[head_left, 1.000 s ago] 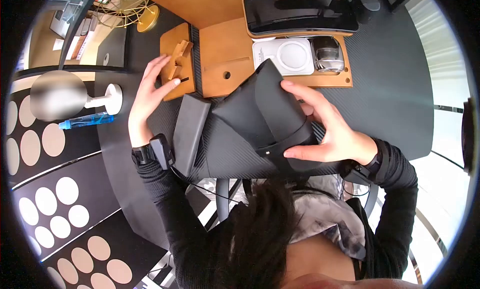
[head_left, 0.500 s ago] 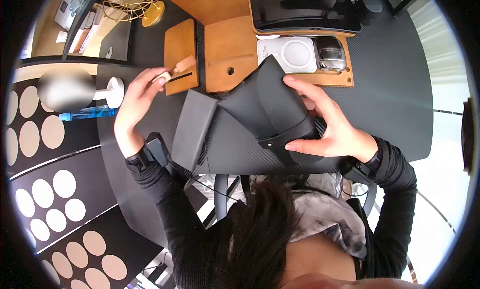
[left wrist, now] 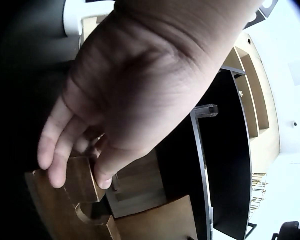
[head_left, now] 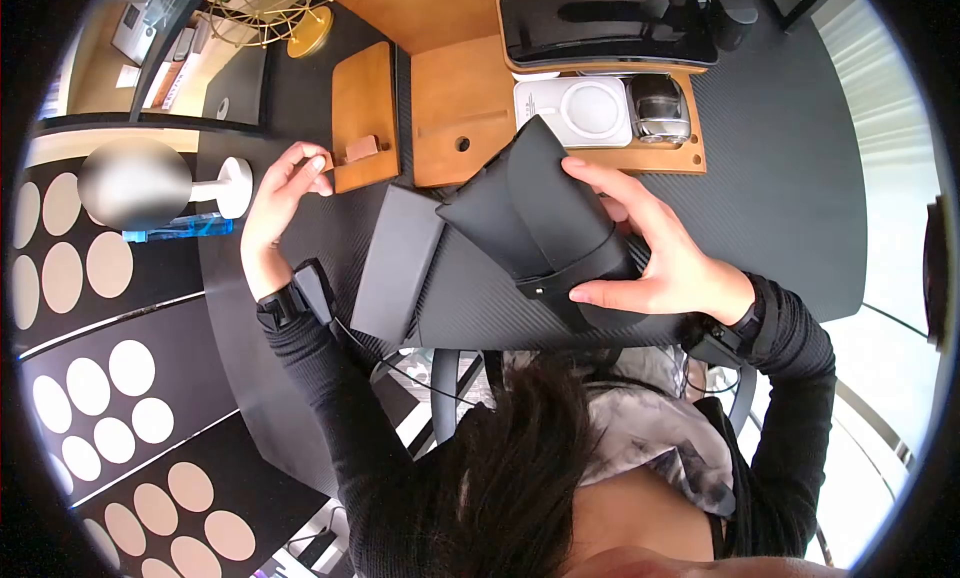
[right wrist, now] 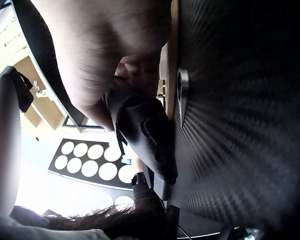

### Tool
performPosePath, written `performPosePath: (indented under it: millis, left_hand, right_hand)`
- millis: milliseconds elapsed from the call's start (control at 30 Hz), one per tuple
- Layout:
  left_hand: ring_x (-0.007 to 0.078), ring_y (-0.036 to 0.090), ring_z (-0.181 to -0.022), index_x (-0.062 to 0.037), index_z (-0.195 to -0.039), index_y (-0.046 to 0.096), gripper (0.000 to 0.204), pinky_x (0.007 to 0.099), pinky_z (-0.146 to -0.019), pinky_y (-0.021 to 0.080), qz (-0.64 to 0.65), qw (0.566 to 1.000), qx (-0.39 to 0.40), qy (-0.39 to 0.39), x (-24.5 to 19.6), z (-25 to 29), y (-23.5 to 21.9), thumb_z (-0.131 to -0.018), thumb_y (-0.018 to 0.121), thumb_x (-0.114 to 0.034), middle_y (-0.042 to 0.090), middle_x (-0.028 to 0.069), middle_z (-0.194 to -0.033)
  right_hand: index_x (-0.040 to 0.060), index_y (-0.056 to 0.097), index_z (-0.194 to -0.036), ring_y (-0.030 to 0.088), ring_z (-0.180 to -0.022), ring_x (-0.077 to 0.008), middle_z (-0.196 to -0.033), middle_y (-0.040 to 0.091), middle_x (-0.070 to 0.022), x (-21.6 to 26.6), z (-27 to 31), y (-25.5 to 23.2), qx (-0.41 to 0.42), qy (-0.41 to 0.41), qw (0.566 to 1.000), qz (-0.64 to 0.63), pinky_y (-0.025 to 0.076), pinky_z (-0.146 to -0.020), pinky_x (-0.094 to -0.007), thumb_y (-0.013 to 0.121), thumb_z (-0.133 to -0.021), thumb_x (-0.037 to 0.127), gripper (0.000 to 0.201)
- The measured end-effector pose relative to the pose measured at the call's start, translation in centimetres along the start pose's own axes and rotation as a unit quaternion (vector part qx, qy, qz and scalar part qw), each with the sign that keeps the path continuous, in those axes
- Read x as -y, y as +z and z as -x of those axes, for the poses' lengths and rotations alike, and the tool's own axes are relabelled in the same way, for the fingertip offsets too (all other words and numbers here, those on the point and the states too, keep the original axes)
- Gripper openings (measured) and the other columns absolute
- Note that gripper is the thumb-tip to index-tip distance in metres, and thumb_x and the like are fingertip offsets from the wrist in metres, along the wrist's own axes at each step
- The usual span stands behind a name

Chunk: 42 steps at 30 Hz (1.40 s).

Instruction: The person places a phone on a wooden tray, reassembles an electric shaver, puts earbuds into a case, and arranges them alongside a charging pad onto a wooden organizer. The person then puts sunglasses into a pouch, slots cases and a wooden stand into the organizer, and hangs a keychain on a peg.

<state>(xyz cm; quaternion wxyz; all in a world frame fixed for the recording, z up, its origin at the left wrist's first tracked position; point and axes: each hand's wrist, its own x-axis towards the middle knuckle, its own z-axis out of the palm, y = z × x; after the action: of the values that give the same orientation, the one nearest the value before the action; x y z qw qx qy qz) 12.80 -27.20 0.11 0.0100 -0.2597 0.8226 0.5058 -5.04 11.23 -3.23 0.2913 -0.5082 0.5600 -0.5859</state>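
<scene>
Since a moment ago the left hand [head_left: 285,193] has drawn back slightly, pinching the small wooden block [left wrist: 82,179] at the board's [head_left: 365,113] near edge, at ten o'clock. Nearer, the right hand [head_left: 660,258] grips the black pouch [head_left: 545,228] on the desk [head_left: 790,178]. A loose pinch could drop the block.

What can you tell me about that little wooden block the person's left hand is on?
The small wooden block is brown with a visible grain and squared edges, and looks like plain finished wood. It sits on the narrow wooden tray near its front edge, beside a slot. The left hand pinches it between thumb and fingertips. In the head view it appears tilted. Its underside is hidden.
</scene>
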Motion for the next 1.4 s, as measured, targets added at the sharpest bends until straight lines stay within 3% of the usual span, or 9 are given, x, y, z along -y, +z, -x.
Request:
performPosePath:
  millis: [200, 367, 500, 700, 767, 867, 1000, 1200, 1400]
  left_hand:
    - [0.0047, 0.052, -0.069, -0.0015, -0.101, 0.057, 0.022, 0.0197, -0.065, 0.04, -0.067, 0.998, -0.008, 0.0, 0.4, -0.5, -0.3, -0.097, 0.055, -0.023, 0.056, -0.002, -0.081]
    - [0.0055, 0.056, -0.087, -0.0036, -0.113, 0.058, 0.028, 0.02, -0.073, 0.046, -0.016, 0.997, -0.068, -0.037, -1.0, -0.3, 1.1, -0.097, 0.055, -0.027, 0.059, -0.0015, -0.094]
    - [0.0068, 0.056, -0.095, -0.005, -0.119, 0.057, 0.032, 0.0215, -0.078, 0.048, -0.039, 0.998, -0.009, -0.043, 0.0, -0.9, 0.2, -0.096, 0.057, -0.028, 0.06, -0.0003, -0.103]
    - [0.0101, 0.055, -0.105, -0.0049, -0.126, 0.054, 0.038, 0.0254, -0.085, 0.046, -0.058, 0.992, -0.092, -0.055, -0.5, -1.2, 1.4, -0.095, 0.058, -0.026, 0.06, 0.0043, -0.113]
    - [0.0137, 0.052, -0.114, -0.0044, -0.133, 0.05, 0.043, 0.0278, -0.093, 0.043, -0.013, 0.998, -0.057, 0.023, -0.3, -1.6, 1.8, -0.095, 0.058, -0.024, 0.057, 0.0088, -0.123]
    - [0.0178, 0.049, -0.122, -0.004, -0.138, 0.044, 0.05, 0.0299, -0.099, 0.039, 0.136, 0.99, -0.041, 0.013, -2.2, -0.9, 3.2, -0.094, 0.06, -0.021, 0.053, 0.0125, -0.132]
    - [0.0195, 0.051, -0.121, -0.0029, -0.141, 0.038, 0.056, 0.0286, -0.096, 0.042, 0.122, 0.987, -0.104, -0.017, -2.2, -1.2, 3.8, -0.092, 0.061, -0.016, 0.052, 0.0139, -0.133]
    - [0.0175, 0.058, -0.109, 0.0017, -0.139, 0.034, 0.06, 0.026, -0.09, 0.048, 0.28, 0.958, 0.013, -0.054, -0.8, -1.3, 2.5, -0.088, 0.063, -0.005, 0.055, 0.0133, -0.127]
    - [0.0221, 0.052, -0.118, -0.0016, -0.133, 0.04, 0.068, 0.0313, -0.095, 0.045, 0.268, 0.937, 0.016, 0.225, 0.1, -2.7, 2.2, -0.073, 0.071, 0.005, 0.057, 0.0098, -0.12]
  right_hand:
    - [0.0057, 0.033, -0.144, 0.046, -0.125, -0.0313, -0.141, 0.043, -0.0139, 0.0, -0.1, 0.0, 0.002, 0.006, 1.0, -0.014, 0.039, -0.102, -0.0391, 0.079, -0.07, 0.013, 0.088]
    - [0.0043, 0.033, -0.144, 0.047, -0.123, -0.0336, -0.14, 0.044, -0.0146, -0.1, -0.4, -0.2, 0.007, -0.047, 0.998, 0.03, 0.037, -0.103, -0.0408, 0.078, -0.07, 0.012, 0.087]
    - [0.0042, 0.033, -0.144, 0.048, -0.121, -0.0343, -0.141, 0.043, -0.0155, 0.0, -0.3, -0.2, 0.01, -0.051, 0.998, 0.026, 0.038, -0.103, -0.0415, 0.078, -0.07, 0.012, 0.087]
    - [0.0045, 0.033, -0.144, 0.05, -0.116, -0.0344, -0.139, 0.044, -0.0157, 0.2, -0.4, -0.2, 0.007, -0.062, 0.997, 0.042, 0.038, -0.101, -0.0417, 0.078, -0.069, 0.011, 0.087]
    - [0.0045, 0.033, -0.144, 0.05, -0.116, -0.0346, -0.138, 0.045, -0.0159, 0.5, -0.5, -0.4, 0.012, -0.053, 0.998, 0.045, 0.038, -0.101, -0.0416, 0.077, -0.069, 0.011, 0.087]
    - [0.0048, 0.034, -0.144, 0.05, -0.115, -0.0348, -0.135, 0.047, -0.0163, 0.6, -0.4, -0.4, 0.017, -0.044, 0.998, 0.046, 0.039, -0.1, -0.0413, 0.077, -0.069, 0.01, 0.087]
    - [0.0053, 0.034, -0.144, 0.05, -0.114, -0.035, -0.133, 0.048, -0.0169, 0.3, -0.5, -0.4, 0.01, -0.053, 0.997, 0.053, 0.039, -0.1, -0.041, 0.077, -0.069, 0.01, 0.087]
    - [0.0068, 0.034, -0.144, 0.05, -0.114, -0.035, -0.131, 0.048, -0.0172, 0.5, -0.5, -0.4, 0.013, -0.042, 0.998, 0.047, 0.039, -0.1, -0.0412, 0.077, -0.068, 0.01, 0.087]
    - [0.0075, 0.033, -0.145, 0.047, -0.122, -0.0314, -0.137, 0.045, -0.0156, -0.1, -0.3, -0.1, -0.002, -0.049, 0.999, 0.01, 0.037, -0.103, -0.0385, 0.077, -0.068, 0.01, 0.088]
